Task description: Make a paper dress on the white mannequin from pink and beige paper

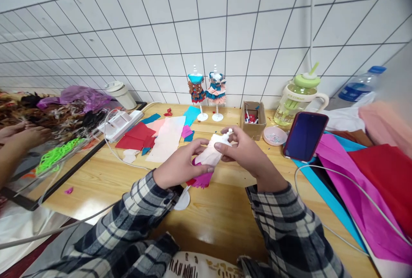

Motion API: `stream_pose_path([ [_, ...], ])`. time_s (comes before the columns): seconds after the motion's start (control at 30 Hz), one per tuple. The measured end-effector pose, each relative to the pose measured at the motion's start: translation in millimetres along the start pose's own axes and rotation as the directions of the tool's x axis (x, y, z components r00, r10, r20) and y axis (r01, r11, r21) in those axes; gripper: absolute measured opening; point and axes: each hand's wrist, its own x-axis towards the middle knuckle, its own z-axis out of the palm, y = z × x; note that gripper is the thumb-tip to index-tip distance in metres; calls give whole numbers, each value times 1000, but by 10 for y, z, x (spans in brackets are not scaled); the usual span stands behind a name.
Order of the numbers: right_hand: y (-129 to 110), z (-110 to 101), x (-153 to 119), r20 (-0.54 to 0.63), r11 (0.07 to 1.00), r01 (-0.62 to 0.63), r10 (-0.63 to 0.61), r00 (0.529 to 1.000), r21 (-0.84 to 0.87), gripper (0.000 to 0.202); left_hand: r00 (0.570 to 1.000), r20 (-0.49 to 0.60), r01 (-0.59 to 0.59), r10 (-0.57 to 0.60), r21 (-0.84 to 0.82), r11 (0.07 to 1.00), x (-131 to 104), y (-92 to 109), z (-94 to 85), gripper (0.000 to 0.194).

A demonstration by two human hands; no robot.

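Note:
Between my two hands a small white dress-form mannequin (225,137) is tilted, its neck pointing up to the right and its round white base (183,200) down to the left. White paper (210,154) wraps its upper body, with a magenta paper skirt (204,179) below and a bit of red showing beneath. My left hand (185,162) is closed around the waist, thumb across the front. My right hand (240,151) pinches the bodice near the shoulder, thumb on the white paper. The fingertips behind the form are hidden.
Two dressed miniature mannequins (196,91) stand by the tiled wall. Coloured paper pieces (137,136), a cardboard box (253,127), a bead bowl (275,135), a propped phone (305,136) and a jug (294,102) surround my hands. Paper sheets (350,175) and cables lie right. Another person's hands (22,136) are at left.

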Motion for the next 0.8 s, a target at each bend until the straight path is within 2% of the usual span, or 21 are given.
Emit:
stream_pose_path([
  [0.03, 65, 5, -22, 19, 999, -39, 39, 999, -14, 44, 999, 31, 7, -9, 77, 997, -9, -6, -12, 54],
  [0.1, 242, 29, -113, 63, 987, -124, 130, 989, -98, 37, 978, 203, 7, -43, 178, 984, -12, -57, -47, 48],
  [0.2, 568, 116, -364, 119, 950, -215, 246, 962, -227, 31, 859, 503, -44, -96, 260, 965, 25, -218, -80, 46],
  [0.23, 665, 157, -468, 91, 937, -188, 224, 970, -294, 30, 814, 569, -62, -115, 281, 958, 46, -284, -72, 46],
  [0.3, 807, 241, -675, -20, 908, -50, 46, 999, -415, 36, 730, 663, -85, -164, 326, 942, 95, -403, -18, 46],
  [0.33, 847, 275, -765, -45, 889, 30, -57, 997, -457, 42, 694, 696, -106, -183, 350, 931, 119, -446, 24, 46],
  [0.4, 881, 316, -899, -1, 864, 163, -186, 983, -476, 51, 655, 728, -179, -203, 410, 894, 160, -486, 120, 44],
  [0.47, 888, 320, -961, 110, 864, 235, -208, 972, -445, 50, 646, 730, -246, -223, 475, 845, 184, -462, 207, 44],
  [0.53, 904, 304, -965, 146, 872, 243, -199, 969, -426, 49, 657, 710, -261, -253, 529, 807, 188, -404, 263, 47],
  [0.67, 996, 290, -903, 37, 892, 138, -135, 990, -430, 35, 729, 640, -252, -240, 578, 776, 149, -336, 281, 40],
  [0.77, 1074, 319, -856, -62, 903, 54, -89, 994, -426, 23, 749, 627, -232, -212, 549, 803, 122, -385, 243, 38],
  [0.8, 1098, 331, -842, -99, 907, 32, -80, 992, -419, 21, 768, 610, -214, -196, 532, 819, 119, -413, 225, 38],
])
